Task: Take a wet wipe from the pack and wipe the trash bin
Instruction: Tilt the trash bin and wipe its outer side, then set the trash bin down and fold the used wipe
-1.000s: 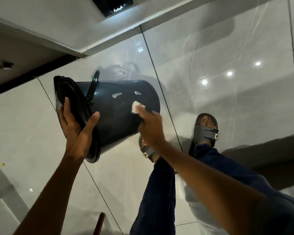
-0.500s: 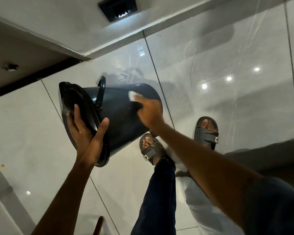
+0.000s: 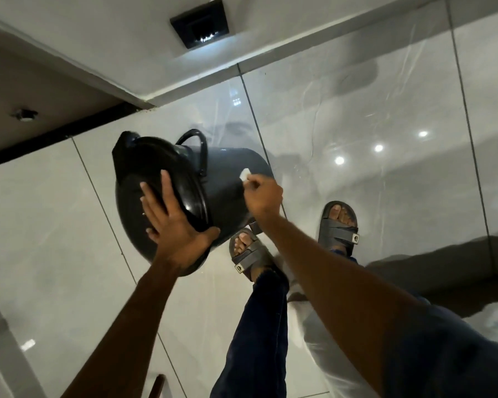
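A black round trash bin [image 3: 224, 179] with a lid and a carry handle is held tilted on its side above the floor, lid end towards me. My left hand [image 3: 173, 222] grips the lid and rim, fingers spread over the lid and thumb under the edge. My right hand [image 3: 263, 193] presses a small white wet wipe [image 3: 244, 173] against the bin's side wall, near its base end. Only a corner of the wipe shows past my fingers. The wipe pack is not in view.
Glossy grey floor tiles [image 3: 385, 139] lie below. My two feet in grey sandals [image 3: 341, 225] stand just right of and under the bin. A white skirting and wall [image 3: 127, 38] with a black square vent [image 3: 200, 23] run along the top.
The bin has turned so its lid faces me more. My left hand shifted further onto the lid. My right hand with the wipe slid along the bin's side.
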